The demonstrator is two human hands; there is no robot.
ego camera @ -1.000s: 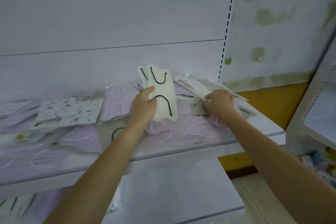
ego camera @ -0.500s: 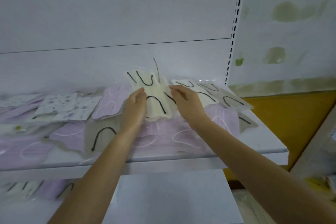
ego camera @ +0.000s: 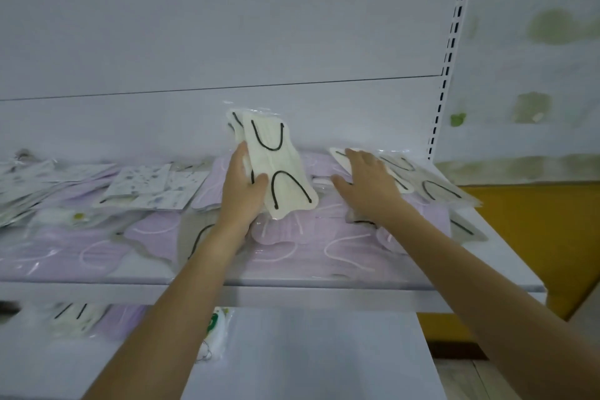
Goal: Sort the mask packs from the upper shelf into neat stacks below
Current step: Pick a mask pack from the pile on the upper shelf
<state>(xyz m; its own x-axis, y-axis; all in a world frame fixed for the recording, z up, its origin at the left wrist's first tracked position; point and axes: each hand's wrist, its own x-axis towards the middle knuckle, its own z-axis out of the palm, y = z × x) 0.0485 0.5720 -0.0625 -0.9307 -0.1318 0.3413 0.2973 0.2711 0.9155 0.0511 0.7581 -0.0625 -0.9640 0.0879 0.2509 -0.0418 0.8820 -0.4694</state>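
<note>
Slippage risk imo: left hand (ego camera: 243,187) pinches a fanned bunch of cream plastic-wrapped mask packs (ego camera: 277,166), right hand (ego camera: 368,182) lies flat on loose packs (ego camera: 431,187) beside it.

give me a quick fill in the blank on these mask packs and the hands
The left hand grips cream mask packs whose ear loops are ____.
The right hand rests flat on packs on the ____ shelf.
The lilac mask packs have ____ ear loops.
Missing: black; upper; white.
</note>
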